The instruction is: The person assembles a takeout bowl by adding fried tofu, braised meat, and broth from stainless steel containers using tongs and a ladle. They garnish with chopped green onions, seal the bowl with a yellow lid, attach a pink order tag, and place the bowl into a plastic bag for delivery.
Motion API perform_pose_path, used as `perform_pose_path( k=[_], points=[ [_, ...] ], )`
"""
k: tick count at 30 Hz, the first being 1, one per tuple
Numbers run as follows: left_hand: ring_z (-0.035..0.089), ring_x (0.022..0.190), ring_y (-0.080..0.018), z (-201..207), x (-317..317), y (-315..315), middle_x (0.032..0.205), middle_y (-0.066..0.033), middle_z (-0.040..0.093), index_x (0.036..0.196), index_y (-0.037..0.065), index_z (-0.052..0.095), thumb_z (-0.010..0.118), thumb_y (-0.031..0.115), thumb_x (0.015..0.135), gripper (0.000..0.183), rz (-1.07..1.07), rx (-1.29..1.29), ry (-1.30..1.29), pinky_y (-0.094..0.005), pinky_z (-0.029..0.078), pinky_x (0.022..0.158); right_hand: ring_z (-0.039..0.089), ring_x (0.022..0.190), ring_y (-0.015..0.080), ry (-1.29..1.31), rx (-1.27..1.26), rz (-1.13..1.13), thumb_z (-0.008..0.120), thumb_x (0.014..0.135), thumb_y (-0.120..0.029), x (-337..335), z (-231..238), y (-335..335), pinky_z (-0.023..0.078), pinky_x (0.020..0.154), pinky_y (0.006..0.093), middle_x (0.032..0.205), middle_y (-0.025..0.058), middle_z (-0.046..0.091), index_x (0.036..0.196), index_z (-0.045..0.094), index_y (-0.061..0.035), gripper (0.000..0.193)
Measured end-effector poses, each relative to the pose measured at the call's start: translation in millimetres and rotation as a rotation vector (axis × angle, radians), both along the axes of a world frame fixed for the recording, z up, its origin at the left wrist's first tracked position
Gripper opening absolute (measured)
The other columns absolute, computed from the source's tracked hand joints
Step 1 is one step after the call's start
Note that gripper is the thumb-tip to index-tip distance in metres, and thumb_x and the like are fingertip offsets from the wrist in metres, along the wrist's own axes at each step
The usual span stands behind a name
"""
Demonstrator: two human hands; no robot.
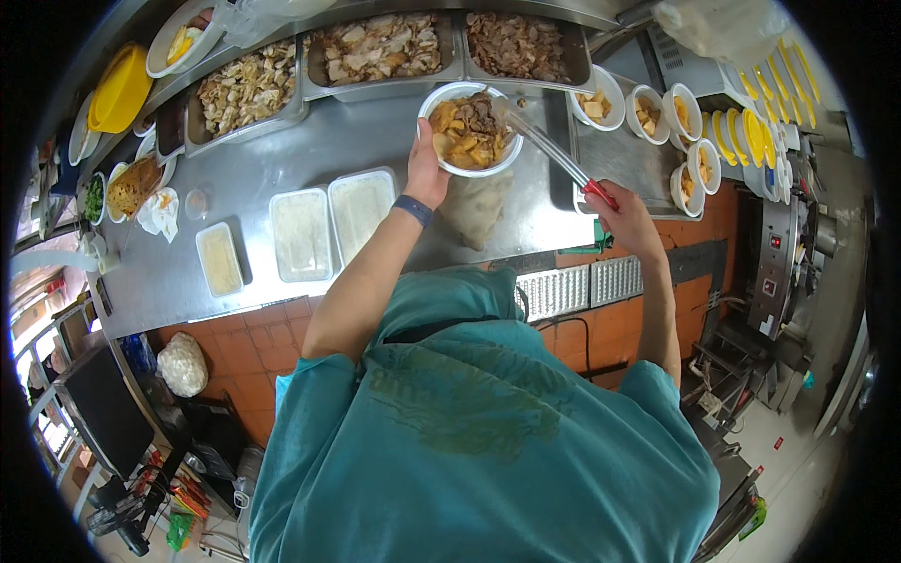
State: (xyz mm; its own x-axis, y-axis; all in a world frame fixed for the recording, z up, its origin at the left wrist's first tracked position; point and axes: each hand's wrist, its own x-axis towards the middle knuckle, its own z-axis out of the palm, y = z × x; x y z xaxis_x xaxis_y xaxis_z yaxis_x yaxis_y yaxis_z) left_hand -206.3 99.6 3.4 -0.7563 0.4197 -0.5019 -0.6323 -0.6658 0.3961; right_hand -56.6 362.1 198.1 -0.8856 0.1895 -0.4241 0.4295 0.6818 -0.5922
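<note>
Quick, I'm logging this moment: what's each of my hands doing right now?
Left hand: closed on the side of a white bowl of food.
Right hand: closed around red-handled tongs.

bowl (pixel 477 173): white, its food (pixel 460 131) yellow-orange and dark brown. right of the bowl: tongs (pixel 565 159), silver with a red grip (pixel 601 194). below-left of the bowl: wristband (pixel 413 210), dark blue. below the bowl: shirt (pixel 526 488), teal with a darker green patch (pixel 469 399); tiles (pixel 563 345), orange.
</note>
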Motion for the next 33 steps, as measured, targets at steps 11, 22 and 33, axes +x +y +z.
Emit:
perform_pose_path(
  k=[11,22,33],
  points=[
    [0.052,0.129,-0.0228,5.2,-6.3,0.6,0.143,-0.0061,0.052,0.145,0.013,0.044,0.051,0.051,0.102,0.058,0.0,-0.058,0.018,-0.0395,0.044,0.108,0.069,0.073,0.0368,0.322,0.388,0.052,0.066,0.094,-0.04,-46.5,27.5,-8.9,0.052,0.064,0.042,0.076,0.0198,0.068,0.1,0.067,-0.0021,0.038],
    [0.052,0.128,-0.0214,11.1,-2.3,0.3,0.142,-0.0054,0.052,0.145,0.013,0.045,0.055,0.05,0.1,0.059,-0.009,-0.122,0.046,-0.0384,0.043,0.108,0.058,0.055,0.0237,0.227,0.378,0.121,0.063,0.098,-0.033,-25.1,-2.8,-42.8,0.047,0.057,0.0356,0.063,0.0099,0.06,0.101,0.066,-0.0038,0.029],
    [0.057,0.124,-0.0231,11.5,-21.5,0.0,0.139,-0.007,0.056,0.143,0.009,0.044,0.048,0.048,0.104,0.055,-0.015,-0.029,0.031,-0.0391,0.048,0.104,0.055,0.055,0.0136,0.139,0.094,-0.155,0.062,0.098,-0.041,-69.2,10.1,-1.3,0.043,0.054,0.0295,0.063,0.0055,0.059,0.1,0.069,-0.0002,0.041]
  ],
)
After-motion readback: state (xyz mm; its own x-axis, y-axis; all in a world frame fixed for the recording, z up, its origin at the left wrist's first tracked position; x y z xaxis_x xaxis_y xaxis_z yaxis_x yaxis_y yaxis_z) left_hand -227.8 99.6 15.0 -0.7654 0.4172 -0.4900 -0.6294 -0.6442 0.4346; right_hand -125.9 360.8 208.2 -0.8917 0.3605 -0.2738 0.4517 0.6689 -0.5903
